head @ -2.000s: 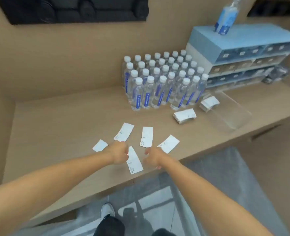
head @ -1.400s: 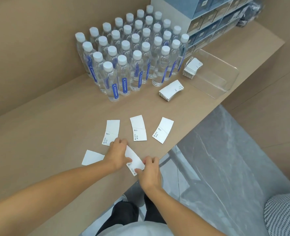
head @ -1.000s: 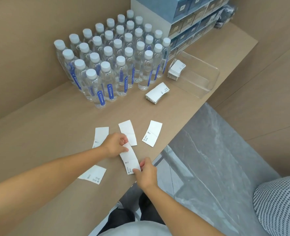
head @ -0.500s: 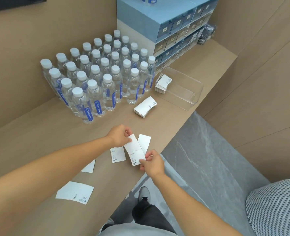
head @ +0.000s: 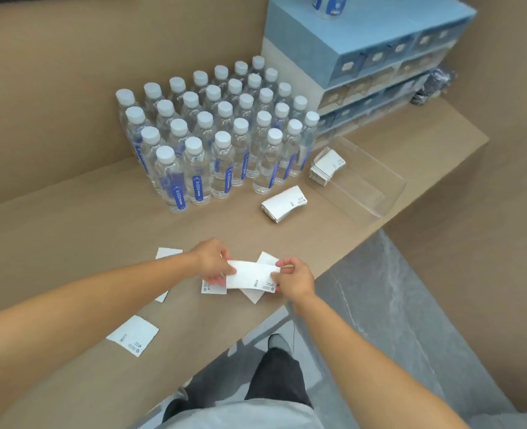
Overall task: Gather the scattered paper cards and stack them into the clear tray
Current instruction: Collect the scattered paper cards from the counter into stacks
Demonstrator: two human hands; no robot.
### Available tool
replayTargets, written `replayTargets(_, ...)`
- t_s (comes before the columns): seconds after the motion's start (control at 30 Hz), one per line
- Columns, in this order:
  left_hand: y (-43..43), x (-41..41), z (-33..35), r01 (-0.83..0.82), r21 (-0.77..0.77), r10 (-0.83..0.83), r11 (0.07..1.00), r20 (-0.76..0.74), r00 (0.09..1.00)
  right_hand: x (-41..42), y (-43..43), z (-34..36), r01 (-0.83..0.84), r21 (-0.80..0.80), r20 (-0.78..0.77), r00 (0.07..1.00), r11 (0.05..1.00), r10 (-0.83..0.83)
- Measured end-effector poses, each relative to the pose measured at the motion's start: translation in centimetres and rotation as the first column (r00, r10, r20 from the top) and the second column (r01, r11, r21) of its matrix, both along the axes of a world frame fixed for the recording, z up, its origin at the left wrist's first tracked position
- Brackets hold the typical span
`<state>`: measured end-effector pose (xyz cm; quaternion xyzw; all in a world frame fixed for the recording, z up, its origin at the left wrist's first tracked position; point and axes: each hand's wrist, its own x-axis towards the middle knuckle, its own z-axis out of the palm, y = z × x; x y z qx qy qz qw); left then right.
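A white paper card (head: 250, 275) is held level just above the counter, my left hand (head: 211, 260) pinching its left end and my right hand (head: 294, 278) its right end. Under it lie two more cards, one (head: 213, 287) flat and one (head: 263, 260) turned at an angle. Another card (head: 167, 253) shows above my left forearm, and one more (head: 133, 335) lies near the front edge. A stack of cards (head: 284, 203) sits by the bottles. The clear tray (head: 380, 193) stands to the right with a card stack (head: 327, 166) in its near-left corner.
Several rows of water bottles (head: 222, 140) stand behind the cards. A blue and white drawer unit (head: 364, 54) sits at the back right, a spray bottle (head: 328, 4) on top. The counter's front edge (head: 246, 331) runs diagonally just below my hands.
Both hands lifted a card off the counter and turned it from lengthwise to crosswise. The camera swung, so the bottles and tray shifted in view.
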<state>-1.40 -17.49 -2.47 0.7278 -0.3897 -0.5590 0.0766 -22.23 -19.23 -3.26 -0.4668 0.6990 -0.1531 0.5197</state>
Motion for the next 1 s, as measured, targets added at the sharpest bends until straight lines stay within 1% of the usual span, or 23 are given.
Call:
replayTargets(0.1, 1.2, -1.0, -0.5, -0.134, 0.057, 0.137, 0.989, -0.068, 0.988, -0.2, -4.2, -0.6, -0.141, -0.008, 0.008, 0.990, 0.990, 0.142)
replayTargets(0.2, 2.2, -2.8, -0.5, -0.308, 0.080, 0.315, 0.948, -0.087, 0.945, 0.0, -7.3, -0.9, -0.317, -0.003, 0.037, 0.948, 0.948, 0.317)
replayTargets(0.33, 3.8, -5.8, -0.9, -0.540, 0.102, 0.548, 0.836, -0.075, 0.833, -0.2, -9.1, -1.4, -0.502, 0.014, 0.042, 0.864, 0.865, 0.501)
replayTargets(0.4, 4.8, -7.6, -1.1, -0.625, 0.105, 0.633, 0.773, -0.075, 0.770, -0.5, -9.6, -1.9, -0.571, 0.018, 0.045, 0.820, 0.821, 0.570)
replayTargets(0.47, 5.3, -9.2, -1.7, -0.690, 0.084, 0.695, 0.719, -0.052, 0.717, -0.5, -9.9, -2.1, -0.614, 0.028, 0.042, 0.789, 0.789, 0.613)
replayTargets(0.57, 5.5, -10.9, -2.2, -0.785, 0.028, 0.786, 0.619, -0.017, 0.618, -0.2, -10.2, -2.1, -0.669, 0.017, -0.003, 0.743, 0.743, 0.669)
replayTargets(0.67, 5.5, -11.8, -2.9, -0.864, -0.037, 0.864, 0.502, -0.025, 0.503, 0.1, -10.1, -2.2, -0.695, -0.004, -0.040, 0.718, 0.719, 0.695)
replayTargets(0.73, 5.5, -12.1, -3.0, -0.891, -0.057, 0.892, 0.450, -0.025, 0.452, 0.5, -10.3, -2.3, -0.711, -0.015, -0.048, 0.703, 0.703, 0.710)
replayTargets(0.9, 5.3, -12.5, -3.4, -0.912, -0.113, 0.919, 0.394, 0.035, 0.392, 0.5, -10.4, -3.0, -0.728, -0.021, -0.083, 0.684, 0.685, 0.725)
replayTargets(1.0, 5.3, -12.6, -3.5, -0.911, -0.110, 0.918, 0.397, 0.051, 0.394, 0.5, -10.4, -3.2, -0.731, -0.019, -0.085, 0.681, 0.682, 0.727)
